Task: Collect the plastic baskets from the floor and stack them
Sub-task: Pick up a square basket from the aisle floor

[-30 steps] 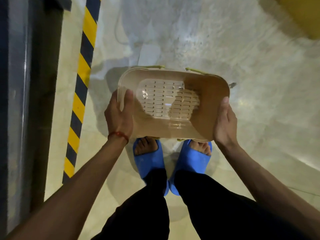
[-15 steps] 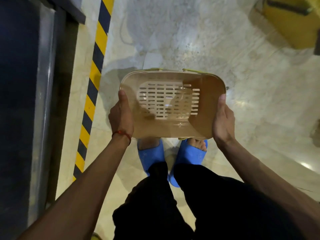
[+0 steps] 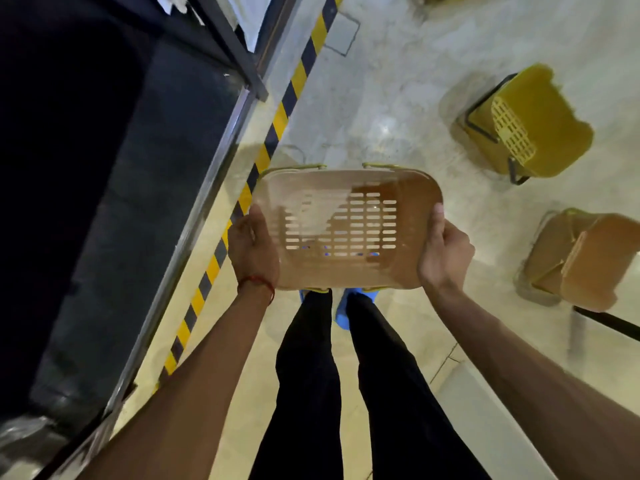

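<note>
I hold a tan plastic basket (image 3: 408,202) with a slotted bottom level in front of me, above my feet. My left hand (image 3: 251,249) grips its left rim, thumb lying inside the wall. My right hand (image 3: 445,252) grips the right rim the same way. On the floor to the right lies a yellow basket (image 3: 543,133) tipped on its side, its slotted bottom facing me. Nearer, at the right edge, a second tan basket (image 3: 588,258) lies tipped over too.
A black and yellow hazard stripe (image 3: 273,129) runs diagonally along the floor beside a dark metal-framed structure (image 3: 187,216) on the left. My legs in black trousers and blue slippers (image 3: 343,317) stand below the basket. A dark rod (image 3: 606,322) lies on the floor at the right.
The view has swung to the right and lifted; the yellow basket and the second tan basket have come into sight. The held basket stays between both hands, slightly higher over my feet.
</note>
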A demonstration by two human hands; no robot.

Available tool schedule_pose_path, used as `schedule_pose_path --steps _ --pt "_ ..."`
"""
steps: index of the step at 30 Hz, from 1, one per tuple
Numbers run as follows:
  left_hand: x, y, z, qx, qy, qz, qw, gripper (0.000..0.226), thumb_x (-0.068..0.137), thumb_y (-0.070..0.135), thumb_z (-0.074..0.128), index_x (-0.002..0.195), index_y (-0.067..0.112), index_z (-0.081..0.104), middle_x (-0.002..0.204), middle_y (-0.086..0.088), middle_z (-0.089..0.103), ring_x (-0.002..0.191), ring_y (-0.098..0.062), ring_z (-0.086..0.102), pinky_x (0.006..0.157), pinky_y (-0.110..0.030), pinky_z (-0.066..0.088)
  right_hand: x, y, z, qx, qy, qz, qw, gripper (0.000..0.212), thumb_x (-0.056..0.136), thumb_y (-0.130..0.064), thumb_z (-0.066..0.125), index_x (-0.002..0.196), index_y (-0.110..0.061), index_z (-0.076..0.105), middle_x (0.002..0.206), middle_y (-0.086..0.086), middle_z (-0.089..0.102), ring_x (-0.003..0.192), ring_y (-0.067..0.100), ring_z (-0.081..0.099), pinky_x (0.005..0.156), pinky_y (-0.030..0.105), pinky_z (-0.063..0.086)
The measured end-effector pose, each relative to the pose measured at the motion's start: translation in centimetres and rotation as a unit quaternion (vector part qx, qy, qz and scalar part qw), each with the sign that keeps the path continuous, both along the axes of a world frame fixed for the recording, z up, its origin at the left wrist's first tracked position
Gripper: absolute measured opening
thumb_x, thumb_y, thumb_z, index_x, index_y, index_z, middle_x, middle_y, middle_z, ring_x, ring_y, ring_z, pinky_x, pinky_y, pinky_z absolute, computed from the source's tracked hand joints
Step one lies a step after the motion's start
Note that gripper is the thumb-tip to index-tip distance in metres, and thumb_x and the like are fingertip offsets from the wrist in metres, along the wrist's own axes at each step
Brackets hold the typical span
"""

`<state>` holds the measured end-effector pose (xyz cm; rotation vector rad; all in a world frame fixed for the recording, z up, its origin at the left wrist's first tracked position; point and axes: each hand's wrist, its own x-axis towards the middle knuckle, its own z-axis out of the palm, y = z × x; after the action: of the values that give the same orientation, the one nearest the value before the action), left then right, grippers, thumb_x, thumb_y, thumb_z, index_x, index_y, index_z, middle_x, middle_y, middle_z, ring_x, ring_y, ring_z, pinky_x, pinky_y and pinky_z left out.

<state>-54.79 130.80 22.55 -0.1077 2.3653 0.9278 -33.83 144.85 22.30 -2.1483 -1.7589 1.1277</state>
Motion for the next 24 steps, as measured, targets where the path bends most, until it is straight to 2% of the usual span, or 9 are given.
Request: schedule_pose_path --steps 2,5,8,11,13,15,19,22,24 --pt "0.0 -1.6 3.4 0.019 0.012 0.028 0.999 0.048 0.103 0.051 0.038 0.111 0.013 0.066 0.101 0.005 0.062 0.095 -0.014 0.056 0.075 -0.014 0.042 -0.3 -0.5 3.4 0.003 0.006 0.027 1.000 0.070 0.105 -0.057 0.031 0.068 -0.001 0.051 0.059 0.006 0.055 0.056 0.014 0.047 0.055 0.030 0.037" --pt "0.7 -3.6 7.5 -0.010 0.034 0.016 0.999 0.062 0.101 0.059 0.032 0.086 0.010 0.067 0.079 -0.002 0.065 0.081 -0.022 0.060 0.076 -0.037 0.048 -0.4 -1.2 7.4 0.007 0.017 0.054 0.998 0.074 0.104 -0.059 0.030 0.070 0.004 0.051 0.060 0.011 0.055 0.056 0.020 0.046 0.055 0.032 0.037" --pt "1.7 -5.4 10.9 -0.025 0.065 0.063 0.996 0.066 0.101 0.057 0.036 0.103 -0.001 0.068 0.098 -0.020 0.068 0.099 -0.037 0.060 0.086 -0.044 0.049 -0.3 -1.4 10.7 0.017 0.032 0.094 0.995 0.073 0.104 -0.060 0.030 0.063 -0.003 0.048 0.055 0.007 0.052 0.054 0.019 0.046 0.054 0.032 0.035" --pt "3.4 -7.3 15.0 -0.014 0.124 0.098 0.987 0.051 0.105 0.040 0.043 0.080 0.002 0.067 0.063 -0.002 0.059 0.066 -0.020 0.052 0.067 -0.036 0.047 -0.2 -1.7 13.8 0.032 0.048 0.150 0.987 0.070 0.105 -0.059 0.030 0.061 -0.006 0.048 0.054 0.003 0.050 0.052 0.011 0.046 0.053 0.025 0.036" --pt "4.9 -8.9 17.4 -0.006 0.147 0.133 0.980 0.051 0.104 0.039 0.045 0.062 0.013 0.055 0.047 0.010 0.045 0.052 -0.003 0.045 0.053 -0.016 0.035 -0.1 -1.8 15.7 0.046 0.062 0.189 0.979 0.068 0.105 -0.058 0.031 0.061 -0.008 0.049 0.053 0.000 0.051 0.051 0.007 0.048 0.050 0.018 0.033" --pt "6.7 -10.7 19.4 0.002 0.141 0.191 0.972 0.050 0.103 0.047 0.044 0.067 0.014 0.054 0.051 0.012 0.046 0.053 0.001 0.047 0.055 -0.014 0.034 -0.5 -2.2 17.9 0.055 0.081 0.230 0.968 0.063 0.105 -0.055 0.033 0.061 -0.012 0.048 0.052 -0.002 0.050 0.052 0.004 0.049 0.050 0.021 0.033" --pt "10.6 -15.3 22.2 0.010 0.130 0.278 0.952 0.055 0.102 0.053 0.039 0.082 0.009 0.065 0.069 0.003 0.057 0.071 -0.015 0.052 0.070 -0.028 0.039 -1.7 -4.1 21.7 0.083 0.093 0.342 0.931 0.055 0.107 -0.047 0.034 0.062 -0.019 0.050 0.051 -0.006 0.047 0.052 0.008 0.046 0.050 0.023 0.030" --pt "13.9 -18.7 24.4 0.020 0.140 0.358 0.923 0.049 0.102 0.054 0.040 0.102 0.018 0.073 0.076 0.014 0.063 0.075 0.003 0.057 0.070 -0.013 0.039 -2.6 -6.8 24.0 0.064 0.104 0.402 0.907 0.051 0.107 -0.039 0.036 0.065 -0.019 0.057 0.059 -0.004 0.056 0.056 0.018 0.046 0.052 0.028 0.031" --pt "16.1 -21.4 25.4 0.016 0.139 0.402 0.905 0.050 0.100 0.058 0.039 0.100 0.022 0.073 0.080 0.012 0.065 0.076 0.001 0.057 0.072 -0.017 0.040 -2.9 -9.2 24.8 0.044 0.124 0.434 0.891 0.048 0.108 -0.041 0.037 0.079 -0.018 0.067 0.071 -0.004 0.066 0.063 0.017 0.054 0.059 0.028 0.034"
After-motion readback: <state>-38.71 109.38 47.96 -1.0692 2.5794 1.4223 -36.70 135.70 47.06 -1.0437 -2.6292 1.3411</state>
